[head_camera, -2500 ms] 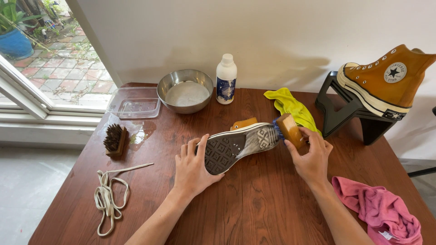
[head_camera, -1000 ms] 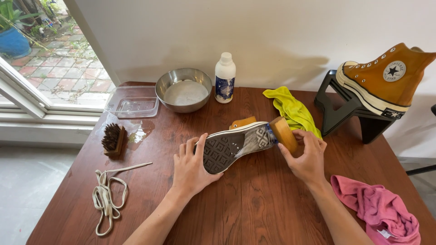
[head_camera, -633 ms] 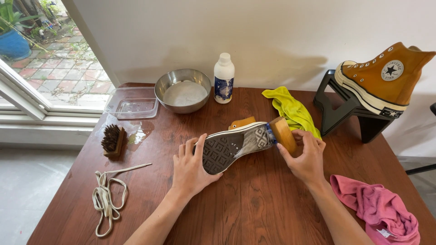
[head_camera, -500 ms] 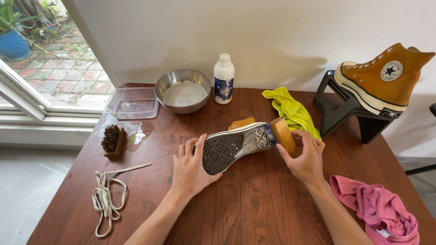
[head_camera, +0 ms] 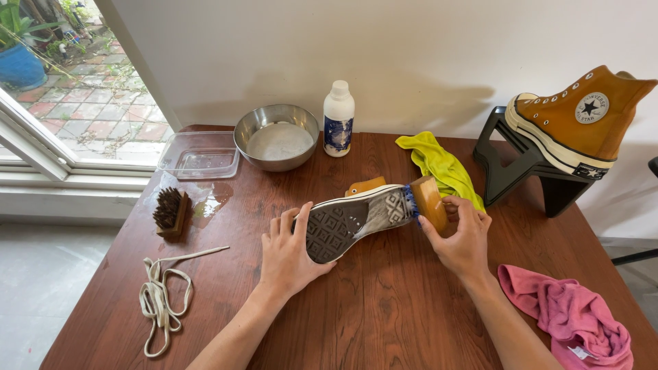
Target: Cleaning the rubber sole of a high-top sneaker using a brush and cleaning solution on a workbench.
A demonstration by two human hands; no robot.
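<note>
Nearest the camera, two bare forearms reach up over the dark wooden bench (head_camera: 384, 315). The left hand (head_camera: 291, 255) lies with fingers spread and its grip clamped on the heel end of a sneaker (head_camera: 356, 220) turned on its side, grey patterned sole facing the camera. The right hand (head_camera: 460, 236) has its grip wrapped around a wooden-backed brush (head_camera: 426, 203), whose blue bristles press against the toe end of that sole, where a wet, foamy smear shows. The shoe's long axis runs from lower left to upper right, heel at the left hand and toe at the right, so the brush meets it from the right and the sole stretches away leftward from the bristles. To the near left lie loose white laces (head_camera: 163, 298), to the near right a crumpled pink cloth (head_camera: 572, 318). Further out on the left sits a second brush with dark bristles (head_camera: 170, 210) beside a wet patch. Beyond the shoe lies a yellow cloth (head_camera: 439, 163). Farthest, along the wall, stand a clear plastic tray (head_camera: 200, 155), a metal bowl (head_camera: 277, 127) of cloudy liquid, a white bottle (head_camera: 338, 119), and the matching tan high-top (head_camera: 582, 118) on a black stand (head_camera: 510, 175).
</note>
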